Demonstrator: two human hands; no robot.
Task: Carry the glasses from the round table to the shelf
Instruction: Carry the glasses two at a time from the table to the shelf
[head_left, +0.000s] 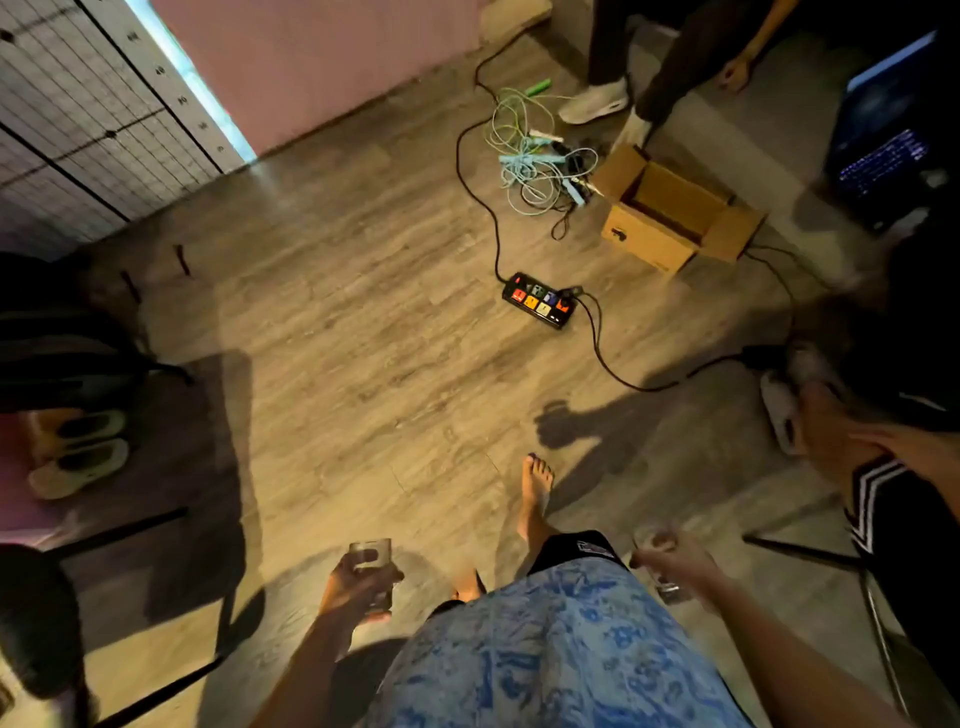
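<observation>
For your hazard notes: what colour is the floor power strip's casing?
The rectangular plastic power strip is black; head view.

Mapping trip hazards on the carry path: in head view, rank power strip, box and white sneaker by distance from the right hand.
From the right hand, which grips a glass:
1. power strip: on the floor ahead, slightly left.
2. box: open, farther ahead, past the strip.
3. white sneaker: farthest, at the top, beyond the box.
</observation>
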